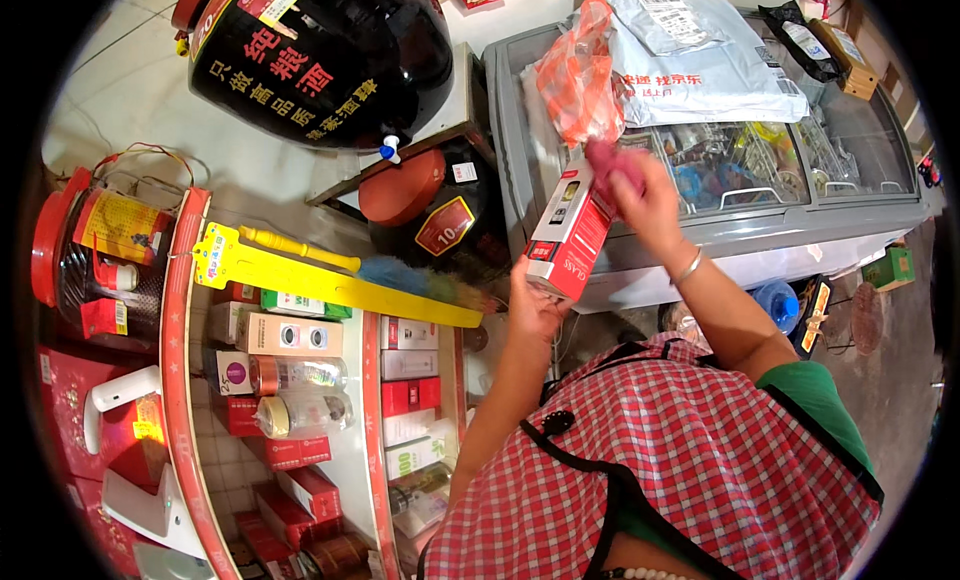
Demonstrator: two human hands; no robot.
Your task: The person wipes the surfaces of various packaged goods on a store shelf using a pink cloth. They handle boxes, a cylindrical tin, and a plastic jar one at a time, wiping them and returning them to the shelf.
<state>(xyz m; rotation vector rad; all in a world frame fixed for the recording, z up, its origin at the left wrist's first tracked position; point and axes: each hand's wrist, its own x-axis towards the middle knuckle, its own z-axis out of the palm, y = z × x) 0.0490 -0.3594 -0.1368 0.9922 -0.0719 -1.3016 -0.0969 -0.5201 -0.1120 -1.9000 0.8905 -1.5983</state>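
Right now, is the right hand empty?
No, the right hand holds a pink cloth at the upper end of the box.

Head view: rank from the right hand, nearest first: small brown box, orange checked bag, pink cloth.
1. Pink cloth: held in the right hand.
2. Orange checked bag: just above and left of that hand in the picture, at the left part of the freezer.
3. Small brown box: farthest, off to the upper right, on the freezer top.
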